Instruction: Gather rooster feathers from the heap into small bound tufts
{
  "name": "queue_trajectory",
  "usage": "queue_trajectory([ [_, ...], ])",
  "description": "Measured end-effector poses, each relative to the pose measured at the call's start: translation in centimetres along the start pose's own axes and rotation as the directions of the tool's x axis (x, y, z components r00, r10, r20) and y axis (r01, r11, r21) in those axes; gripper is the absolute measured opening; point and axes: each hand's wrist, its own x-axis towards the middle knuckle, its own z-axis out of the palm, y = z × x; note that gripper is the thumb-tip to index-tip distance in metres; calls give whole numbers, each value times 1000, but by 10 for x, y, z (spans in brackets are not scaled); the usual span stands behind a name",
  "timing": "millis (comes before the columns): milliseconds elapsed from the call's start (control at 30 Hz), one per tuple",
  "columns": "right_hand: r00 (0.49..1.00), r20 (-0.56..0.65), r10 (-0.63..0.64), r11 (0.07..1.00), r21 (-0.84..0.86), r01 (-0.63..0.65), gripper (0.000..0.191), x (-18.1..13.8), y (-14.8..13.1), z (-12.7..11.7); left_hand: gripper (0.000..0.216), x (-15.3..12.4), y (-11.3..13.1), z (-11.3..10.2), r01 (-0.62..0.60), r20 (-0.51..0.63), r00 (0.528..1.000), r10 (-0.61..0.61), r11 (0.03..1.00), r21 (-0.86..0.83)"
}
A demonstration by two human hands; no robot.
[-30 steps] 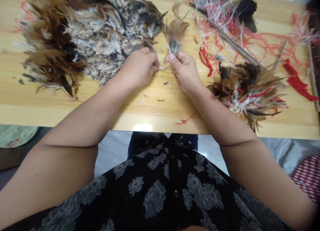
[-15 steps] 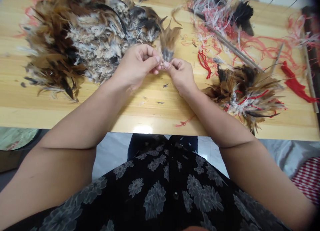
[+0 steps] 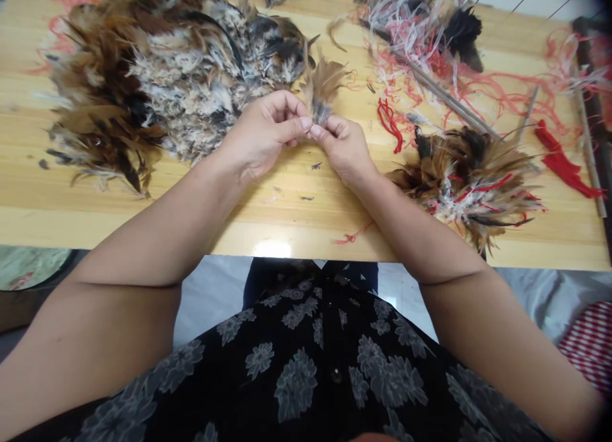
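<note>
My left hand (image 3: 261, 136) and my right hand (image 3: 345, 147) meet over the wooden table (image 3: 296, 219), both pinching the quill end of a small bunch of brown feathers (image 3: 324, 85). The bunch fans upward away from my fingertips. Just left of my left hand lies a large heap of brown, white and black feathers (image 3: 157, 72). A smaller bundle of brown feathers with red string (image 3: 471, 177) rests to the right of my right forearm.
Red and white strings with thin sticks (image 3: 430, 66) are scattered at the back right. A red tassel (image 3: 561, 164) lies near the right edge. Small feather bits and a red thread (image 3: 352, 235) dot the table front. The table's near edge runs just before my body.
My left hand turned palm-up and came to pinch the feather bunch beside my right hand. Both hands lifted slightly off the table, and the bunch shifted a little left.
</note>
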Motion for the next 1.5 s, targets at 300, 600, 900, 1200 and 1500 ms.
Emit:
queue_trajectory([
  [300, 999, 35, -5, 995, -96, 8, 40, -4, -13, -1, 54, 2, 0, -6, 21, 37, 999, -22, 999, 33],
  [600, 998, 23, 54, 992, -113, -51, 55, -7, -22, 0, 48, 6, -10, -7, -21, 100, 995, 21, 1000, 0],
  [900, 999, 47, 23, 998, -51, -20, 53, -6, -16, -1, 51, 7, -10, -10, 15, 111, 994, -16, 1000, 16],
  [1200, 994, 76, 77, 982, 168, -89, 65, -9, -39, 1, 56, 6, -6, -14, 4, 87, 996, -6, 1000, 25],
  [1500, 996, 67, 52, 987, 149, -62, 76, -1, -21, -2, 72, 11, -9, -14, -129, 63, 990, 127, 991, 40],
])
